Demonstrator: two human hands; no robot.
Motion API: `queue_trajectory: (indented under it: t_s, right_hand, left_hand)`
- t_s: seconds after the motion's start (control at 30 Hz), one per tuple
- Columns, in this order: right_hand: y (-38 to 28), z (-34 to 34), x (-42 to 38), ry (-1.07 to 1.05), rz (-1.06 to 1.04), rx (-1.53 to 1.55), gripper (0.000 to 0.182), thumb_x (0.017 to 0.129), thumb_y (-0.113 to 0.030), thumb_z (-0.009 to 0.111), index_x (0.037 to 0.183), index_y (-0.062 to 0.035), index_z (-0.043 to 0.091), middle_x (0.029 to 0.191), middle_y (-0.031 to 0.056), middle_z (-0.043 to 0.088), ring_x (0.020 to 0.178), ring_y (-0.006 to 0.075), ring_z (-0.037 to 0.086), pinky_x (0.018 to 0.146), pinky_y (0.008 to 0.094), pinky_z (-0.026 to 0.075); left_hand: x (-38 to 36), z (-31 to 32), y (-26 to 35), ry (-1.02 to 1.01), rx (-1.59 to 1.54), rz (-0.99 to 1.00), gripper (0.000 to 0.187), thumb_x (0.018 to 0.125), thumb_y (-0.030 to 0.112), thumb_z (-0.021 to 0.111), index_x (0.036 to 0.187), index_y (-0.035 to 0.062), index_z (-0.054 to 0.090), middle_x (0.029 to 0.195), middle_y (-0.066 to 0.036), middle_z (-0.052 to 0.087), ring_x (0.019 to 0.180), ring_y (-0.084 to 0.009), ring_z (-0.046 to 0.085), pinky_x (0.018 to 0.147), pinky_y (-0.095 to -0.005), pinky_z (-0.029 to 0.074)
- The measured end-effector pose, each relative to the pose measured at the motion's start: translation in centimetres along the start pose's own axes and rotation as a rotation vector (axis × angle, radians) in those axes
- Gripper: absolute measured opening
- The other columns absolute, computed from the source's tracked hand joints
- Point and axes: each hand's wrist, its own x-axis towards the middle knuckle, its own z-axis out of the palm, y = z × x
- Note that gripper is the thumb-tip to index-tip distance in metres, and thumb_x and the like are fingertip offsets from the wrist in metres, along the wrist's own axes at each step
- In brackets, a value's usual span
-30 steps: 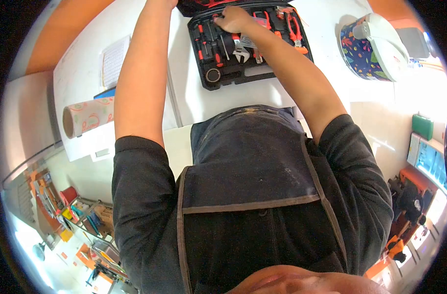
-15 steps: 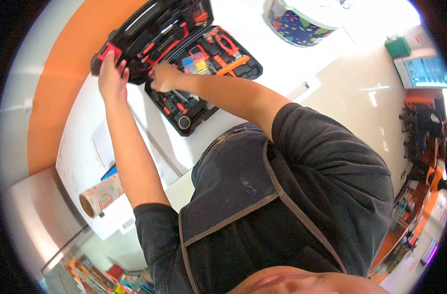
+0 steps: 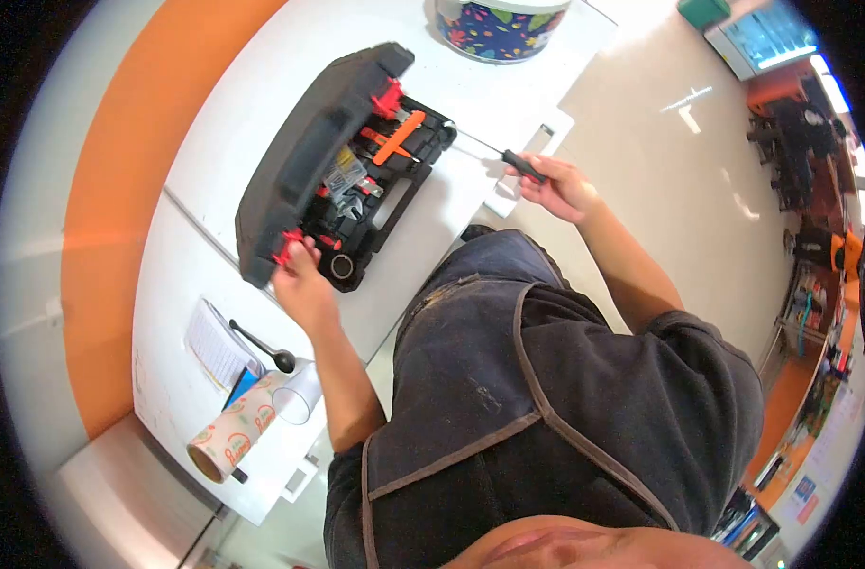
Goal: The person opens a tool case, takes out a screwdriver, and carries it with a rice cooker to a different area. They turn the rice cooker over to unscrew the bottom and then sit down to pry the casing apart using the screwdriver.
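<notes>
White tabletop [image 3: 214, 180] spreads before me against an orange wall. On it sits one black tool case [image 3: 342, 161], lid half lowered; my left hand [image 3: 300, 280] grips the lid's near corner. My right hand [image 3: 565, 190] is clamped on one screwdriver [image 3: 508, 159] beside the case. One patterned paper roll [image 3: 231, 436] lies nearby.

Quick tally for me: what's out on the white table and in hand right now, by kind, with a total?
Black plastic tool case with red latches, left hand on its lid: 1
Black-handled screwdriver, in right hand: 1
Floral-patterned round container: 1
Printed paper roll: 1
Black spoon: 1
Lined paper sheet: 1
Total: 6
</notes>
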Motion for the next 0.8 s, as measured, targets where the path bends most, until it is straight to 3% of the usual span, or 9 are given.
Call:
queue_trajectory:
  t_s: [0.23,0.33,0.47,0.5,0.6,0.67,0.73,0.8]
  right_hand:
    - [6.3,-2.7,-8.2,0.118,-0.130,0.183,0.040,0.103,-0.012,0.054,0.142,-0.0020,0.049,0.128,0.0123,0.063,0.098,0.0183,0.065,0.084,0.0323,0.057]
    - [7.0,-2.9,-10.4,0.152,-0.136,0.218,0.042,0.102,-0.009,0.055,0.143,-0.0033,0.049,0.128,0.0115,0.063,0.101,0.0182,0.064,0.085,0.0329,0.056]
    - [6.5,-5.1,-13.1,0.200,-0.169,0.224,0.041,0.099,-0.008,0.056,0.139,-0.0047,0.050,0.121,0.0096,0.062,0.098,0.0177,0.063,0.083,0.0338,0.054]
    - [5.9,-6.1,-13.5,0.182,-0.178,0.248,0.039,0.098,-0.007,0.055,0.138,-0.0053,0.051,0.118,0.0089,0.062,0.097,0.0175,0.062,0.082,0.0341,0.054]
    - [3.3,-9.3,-12.8,0.172,-0.200,0.278,0.031,0.094,-0.008,0.053,0.125,-0.0078,0.054,0.107,0.0056,0.060,0.091,0.0167,0.061,0.081,0.0352,0.052]
    - [1.3,-12.1,-11.7,0.155,-0.198,0.298,0.028,0.093,-0.010,0.054,0.121,-0.0084,0.055,0.106,0.0050,0.060,0.090,0.0167,0.060,0.081,0.0350,0.051]
    - [-1.4,-13.7,-10.9,0.183,-0.168,0.225,0.029,0.093,-0.011,0.051,0.122,-0.0092,0.054,0.104,0.0054,0.060,0.088,0.0171,0.060,0.081,0.0353,0.051]
    - [-4.3,-15.9,-10.0,0.207,-0.150,0.134,0.030,0.092,-0.012,0.050,0.122,-0.0097,0.053,0.102,0.0052,0.060,0.086,0.0171,0.059,0.081,0.0356,0.050]
  left_hand:
    - [-6.3,-0.1,-4.4,-0.183,-0.036,-0.395,0.036,0.104,0.024,0.057,0.126,-0.0057,0.056,0.118,-0.013,0.066,0.097,-0.0167,0.068,0.087,-0.0281,0.056]
    - [-8.1,-0.5,-3.1,-0.328,0.073,-0.457,0.031,0.104,0.022,0.058,0.121,-0.0028,0.057,0.114,-0.012,0.065,0.103,-0.0207,0.067,0.089,-0.0310,0.056]
    - [-9.6,1.3,1.2,-0.609,0.279,-0.573,0.053,0.101,0.019,0.060,0.145,-0.0064,0.043,0.133,-0.021,0.062,0.103,-0.0188,0.068,0.086,-0.0289,0.055]
    - [-9.3,1.9,1.2,-0.729,0.317,-0.374,0.057,0.099,0.018,0.063,0.146,-0.0062,0.043,0.130,-0.023,0.064,0.100,-0.0167,0.069,0.083,-0.0272,0.055]
    - [-7.4,9.3,5.8,-0.803,0.520,0.032,0.047,0.098,0.017,0.064,0.137,-0.0071,0.054,0.113,-0.017,0.073,0.091,-0.0127,0.068,0.078,-0.0259,0.053]
    - [-5.9,17.4,9.3,-0.684,0.538,0.277,0.039,0.096,0.016,0.066,0.127,-0.0064,0.062,0.096,-0.012,0.075,0.080,-0.0111,0.067,0.074,-0.0266,0.053]
    - [-3.0,25.2,11.8,-0.689,0.590,0.437,0.036,0.094,0.019,0.068,0.122,-0.0047,0.065,0.095,-0.012,0.072,0.081,-0.0146,0.066,0.076,-0.0303,0.053]
    - [2.0,33.2,11.9,-0.605,0.656,0.793,0.040,0.092,0.025,0.068,0.121,-0.0033,0.066,0.105,-0.015,0.071,0.093,-0.0243,0.068,0.085,-0.0353,0.053]
